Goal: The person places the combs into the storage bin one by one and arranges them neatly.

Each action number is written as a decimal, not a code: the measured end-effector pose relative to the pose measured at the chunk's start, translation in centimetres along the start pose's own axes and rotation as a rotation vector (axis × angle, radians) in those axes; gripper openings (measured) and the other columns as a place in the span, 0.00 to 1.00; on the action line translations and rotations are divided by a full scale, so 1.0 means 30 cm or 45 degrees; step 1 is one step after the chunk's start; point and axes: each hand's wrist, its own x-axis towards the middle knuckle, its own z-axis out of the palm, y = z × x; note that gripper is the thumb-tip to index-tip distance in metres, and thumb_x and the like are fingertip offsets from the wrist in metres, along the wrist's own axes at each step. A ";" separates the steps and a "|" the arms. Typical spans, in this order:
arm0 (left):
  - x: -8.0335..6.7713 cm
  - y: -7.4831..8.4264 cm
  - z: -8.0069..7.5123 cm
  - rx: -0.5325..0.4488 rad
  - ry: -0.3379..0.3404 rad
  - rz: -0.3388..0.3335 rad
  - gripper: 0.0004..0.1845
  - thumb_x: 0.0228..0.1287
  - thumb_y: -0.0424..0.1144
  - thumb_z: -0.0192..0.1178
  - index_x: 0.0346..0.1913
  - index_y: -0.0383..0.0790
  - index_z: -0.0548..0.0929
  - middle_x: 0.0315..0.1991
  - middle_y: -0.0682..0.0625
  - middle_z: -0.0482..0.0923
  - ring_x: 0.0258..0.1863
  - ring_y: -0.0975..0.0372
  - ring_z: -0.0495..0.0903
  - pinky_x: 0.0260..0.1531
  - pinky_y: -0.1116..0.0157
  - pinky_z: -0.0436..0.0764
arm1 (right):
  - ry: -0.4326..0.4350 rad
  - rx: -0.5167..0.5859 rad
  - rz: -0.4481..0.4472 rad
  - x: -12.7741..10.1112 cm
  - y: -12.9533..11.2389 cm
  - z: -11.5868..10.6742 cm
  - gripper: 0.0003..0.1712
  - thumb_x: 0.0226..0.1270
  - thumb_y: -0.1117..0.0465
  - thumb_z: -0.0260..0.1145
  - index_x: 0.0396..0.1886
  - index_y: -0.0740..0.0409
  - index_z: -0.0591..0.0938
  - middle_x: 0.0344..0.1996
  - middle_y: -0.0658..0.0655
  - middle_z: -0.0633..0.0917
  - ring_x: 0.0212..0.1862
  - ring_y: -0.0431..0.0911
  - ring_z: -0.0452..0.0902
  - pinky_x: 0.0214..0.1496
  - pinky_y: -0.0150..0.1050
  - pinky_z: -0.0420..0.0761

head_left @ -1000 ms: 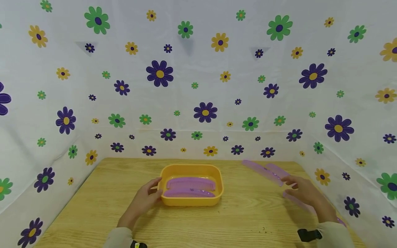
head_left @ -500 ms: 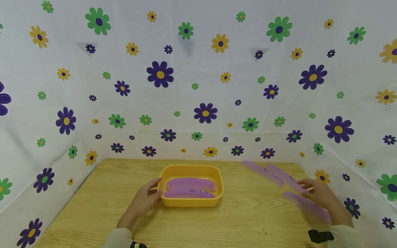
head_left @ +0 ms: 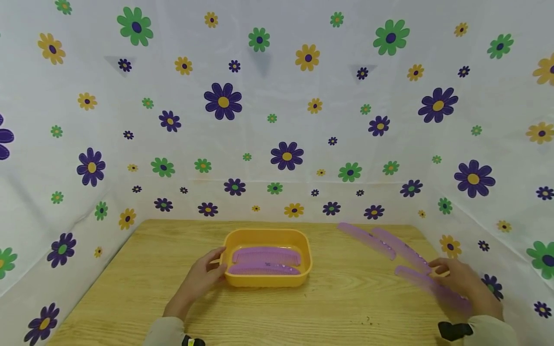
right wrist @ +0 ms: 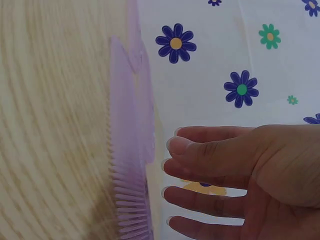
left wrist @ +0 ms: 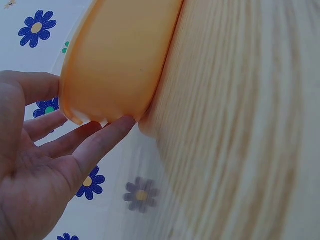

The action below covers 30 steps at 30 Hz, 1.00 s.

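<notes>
Lying flat, the comb points away leftward.

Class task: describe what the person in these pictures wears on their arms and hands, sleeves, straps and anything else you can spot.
Both hands are bare: the left hand and the right hand show no gloves, and no rings are visible. Light beige sleeves cover both forearms to the wrist. Each wrist carries a black strap: one on the right, and one on the left with a small yellow-green mark.
</notes>
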 end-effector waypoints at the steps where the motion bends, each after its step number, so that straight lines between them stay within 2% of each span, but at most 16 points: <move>1: -0.001 0.000 -0.001 0.000 -0.001 -0.001 0.29 0.77 0.36 0.58 0.77 0.38 0.66 0.73 0.35 0.69 0.67 0.41 0.76 0.55 0.61 0.88 | -0.012 -0.005 0.007 0.001 0.002 0.004 0.22 0.68 0.64 0.69 0.59 0.71 0.80 0.48 0.76 0.84 0.49 0.68 0.82 0.47 0.60 0.85; 6: -0.003 0.000 -0.004 0.009 -0.011 0.008 0.29 0.78 0.36 0.57 0.77 0.38 0.66 0.74 0.34 0.68 0.68 0.40 0.76 0.55 0.61 0.88 | -0.060 -0.003 0.054 0.010 0.017 0.023 0.20 0.68 0.67 0.66 0.58 0.71 0.80 0.47 0.75 0.85 0.50 0.69 0.81 0.50 0.63 0.82; 14: 0.002 -0.005 0.000 -0.023 -0.014 0.005 0.29 0.78 0.36 0.57 0.77 0.38 0.66 0.74 0.34 0.68 0.67 0.41 0.76 0.55 0.61 0.88 | -0.124 0.036 0.179 0.027 0.060 0.039 0.21 0.67 0.67 0.67 0.58 0.69 0.80 0.46 0.74 0.84 0.47 0.63 0.81 0.49 0.62 0.81; 21: -0.005 -0.002 -0.006 -0.043 -0.029 0.024 0.29 0.77 0.35 0.57 0.77 0.36 0.66 0.73 0.32 0.68 0.67 0.40 0.76 0.54 0.58 0.89 | -0.158 0.057 0.188 0.021 0.062 0.046 0.29 0.61 0.61 0.76 0.59 0.69 0.79 0.44 0.70 0.84 0.44 0.57 0.79 0.49 0.59 0.81; 30: -0.002 -0.002 -0.006 -0.034 -0.030 0.025 0.29 0.78 0.34 0.57 0.77 0.35 0.65 0.74 0.32 0.67 0.67 0.40 0.76 0.55 0.58 0.88 | -0.161 0.068 0.213 0.028 0.066 0.050 0.33 0.58 0.59 0.79 0.60 0.69 0.78 0.43 0.67 0.85 0.44 0.56 0.79 0.48 0.58 0.80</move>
